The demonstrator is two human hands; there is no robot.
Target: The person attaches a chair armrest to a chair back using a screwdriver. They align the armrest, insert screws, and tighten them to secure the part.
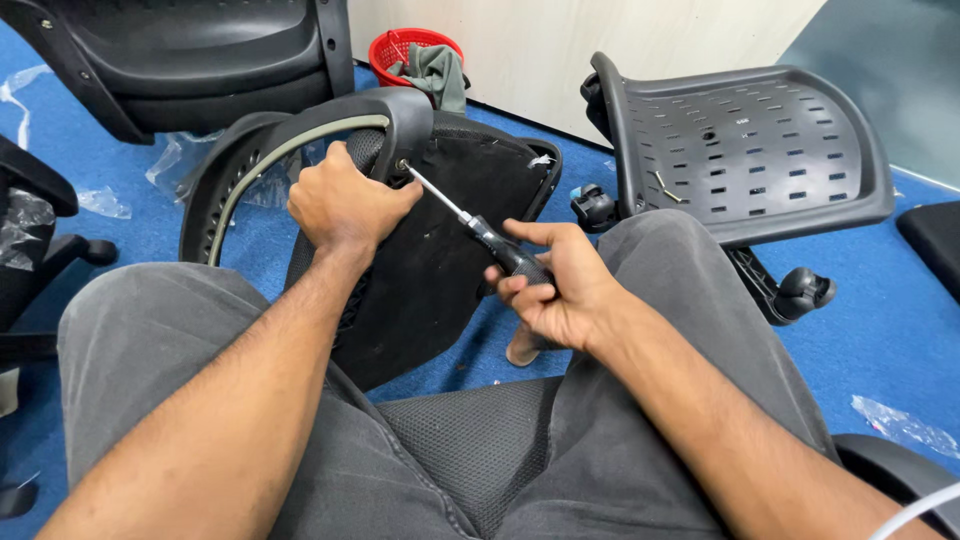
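Note:
My left hand (345, 205) grips the top of a black mesh chair backrest (430, 260) that stands upright between my knees, just under its curved black plastic frame (385, 110). My right hand (555, 285) is closed on the black handle of a screwdriver (470, 222). The screwdriver's metal shaft slants up to the left, and its tip meets a screw on the frame right beside my left thumb. I sit on a mesh seat, grey trousers on both legs.
A black slotted plastic seat shell (750, 150) with casters lies on the blue carpet at the right. Another chair part (190, 55) stands at the upper left. A red basket (415, 50) with cloth sits by the wall. Plastic wrap scraps (900, 425) lie around.

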